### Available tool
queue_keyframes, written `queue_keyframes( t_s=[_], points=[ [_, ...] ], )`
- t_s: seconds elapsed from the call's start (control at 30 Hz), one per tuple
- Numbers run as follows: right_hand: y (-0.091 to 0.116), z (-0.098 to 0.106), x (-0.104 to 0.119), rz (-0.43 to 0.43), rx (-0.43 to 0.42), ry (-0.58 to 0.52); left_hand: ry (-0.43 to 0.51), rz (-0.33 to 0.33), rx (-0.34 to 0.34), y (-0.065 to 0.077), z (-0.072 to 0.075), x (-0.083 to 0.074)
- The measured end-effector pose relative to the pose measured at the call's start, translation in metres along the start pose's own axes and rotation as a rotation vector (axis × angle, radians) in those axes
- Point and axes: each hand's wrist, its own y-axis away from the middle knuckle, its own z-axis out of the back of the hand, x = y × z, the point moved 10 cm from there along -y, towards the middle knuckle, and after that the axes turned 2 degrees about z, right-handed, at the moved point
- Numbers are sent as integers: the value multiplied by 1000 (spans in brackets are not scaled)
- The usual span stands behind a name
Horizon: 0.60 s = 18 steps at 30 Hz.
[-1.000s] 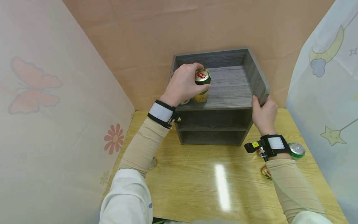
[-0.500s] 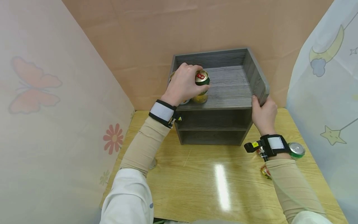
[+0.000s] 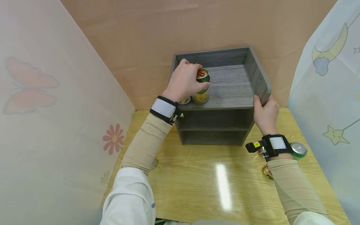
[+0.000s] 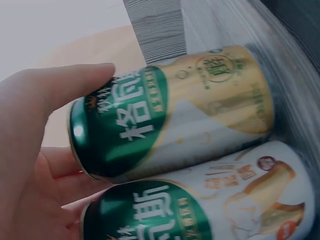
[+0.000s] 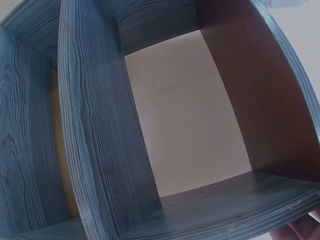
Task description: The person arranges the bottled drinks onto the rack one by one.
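On the grey wooden shelf unit's top board [image 3: 230,82], a green and gold drink can [image 3: 201,97] stands near the front left. My left hand [image 3: 182,80] grips it round its upper end, the thumb [image 4: 87,82] lying along its green part in the left wrist view. Right beside it is a second can [image 4: 260,195], white and green with a food picture; in the head view my hand covers most of it. My right hand [image 3: 266,115] holds the unit's right side panel at the front corner, thumb on the inner side.
Two lower compartments [image 3: 213,120] open toward me under the top board. On the wooden table [image 3: 194,184], a green can [image 3: 298,150] and a red-yellow can [image 3: 267,172] stand by my right forearm. Another can [image 3: 154,163] is partly behind my left forearm.
My left hand has shifted slightly left and back with the gripped can, bringing it closer to the second can. My right hand stays on the side panel.
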Motion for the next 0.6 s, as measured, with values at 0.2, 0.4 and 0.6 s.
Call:
queue_keyframes(
  t_s=[0.2, 0.4, 0.6],
  points=[
    [-1, -1, 1, -3, -5, 4, -74, -20, -11, -1, 4, -2],
    [-1, -1, 1, -13, 0, 9, -69, -21, -5, -1, 4, -1],
    [-1, -3, -1, -22, 16, 9, -45, -10, -5, 2, 4, 3]
  ],
)
